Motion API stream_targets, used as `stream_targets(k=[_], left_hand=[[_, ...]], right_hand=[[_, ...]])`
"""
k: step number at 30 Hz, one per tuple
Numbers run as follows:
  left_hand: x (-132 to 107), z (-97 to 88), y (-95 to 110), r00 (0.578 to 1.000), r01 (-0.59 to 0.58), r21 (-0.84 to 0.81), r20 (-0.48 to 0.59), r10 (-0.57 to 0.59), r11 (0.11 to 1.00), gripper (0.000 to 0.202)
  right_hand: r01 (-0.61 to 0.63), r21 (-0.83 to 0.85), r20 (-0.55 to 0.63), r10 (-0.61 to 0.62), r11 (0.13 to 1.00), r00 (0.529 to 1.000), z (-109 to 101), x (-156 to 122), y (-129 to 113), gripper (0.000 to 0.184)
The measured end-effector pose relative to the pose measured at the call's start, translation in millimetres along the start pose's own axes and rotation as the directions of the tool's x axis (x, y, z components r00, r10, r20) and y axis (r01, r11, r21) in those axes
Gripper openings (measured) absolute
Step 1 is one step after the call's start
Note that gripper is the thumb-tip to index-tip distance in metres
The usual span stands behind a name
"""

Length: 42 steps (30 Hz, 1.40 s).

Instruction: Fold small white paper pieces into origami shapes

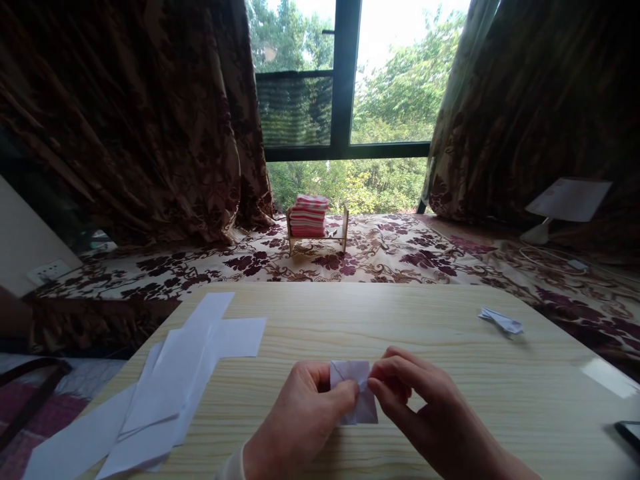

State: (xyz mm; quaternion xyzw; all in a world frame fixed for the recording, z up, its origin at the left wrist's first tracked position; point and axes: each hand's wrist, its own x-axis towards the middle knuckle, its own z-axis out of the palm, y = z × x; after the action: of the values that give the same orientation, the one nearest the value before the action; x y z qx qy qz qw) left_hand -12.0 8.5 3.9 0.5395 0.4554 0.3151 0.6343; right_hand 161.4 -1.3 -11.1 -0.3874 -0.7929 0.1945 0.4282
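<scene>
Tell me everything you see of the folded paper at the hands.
The folded paper is small, white and roughly square, with crease lines and overlapping layers on its upper face. It sits over the near part of the pale wood-grain table. The left hand grips it, thumb across its face; the right hand's fingertips meet its right edge, though whether they pinch is unclear.

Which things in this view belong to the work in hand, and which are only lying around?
In the work:
folded paper, held by left hand, right hand at its edge
paper sheets, probably
small folded piece, perhaps
table beneath

Only lying around:
striped cloths on small stand
lamp
</scene>
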Motion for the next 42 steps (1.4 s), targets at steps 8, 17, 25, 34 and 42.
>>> stream_targets(k=[8,17,25,34,42], left_hand=[[2.3,1.2,-1.7,1.000,-0.016,-0.005,0.001,0.016,1.000,0.019],[0.6,2.7,1.3,1.000,0.013,-0.048,0.009,-0.013,0.999,0.015],[1.3,5.0,3.5,0.999,0.046,-0.024,0.022,-0.046,0.999,0.012],[-1.5,1.7,4.1,0.997,0.069,-0.084,0.032,-0.067,0.994,0.013],[-0.4,1.7,4.4,0.995,0.086,-0.140,0.061,-0.078,0.987,0.012]], right_hand=[[0.040,0.027,0.032,-0.040,0.999,0.999,-0.3,1.8,-1.7,0.014],[0.118,-0.118,0.098,-0.107,0.986,0.989,-1.8,6.7,-9.3,0.017],[0.193,-0.217,0.134,-0.166,0.957,0.977,-2.4,4.3,-5.6,0.016],[0.407,-0.390,0.196,-0.358,0.826,0.913,-8.8,5.9,-8.9,0.019],[0.399,-0.367,0.244,-0.327,0.840,0.913,-8.7,2.3,-4.2,0.015]])
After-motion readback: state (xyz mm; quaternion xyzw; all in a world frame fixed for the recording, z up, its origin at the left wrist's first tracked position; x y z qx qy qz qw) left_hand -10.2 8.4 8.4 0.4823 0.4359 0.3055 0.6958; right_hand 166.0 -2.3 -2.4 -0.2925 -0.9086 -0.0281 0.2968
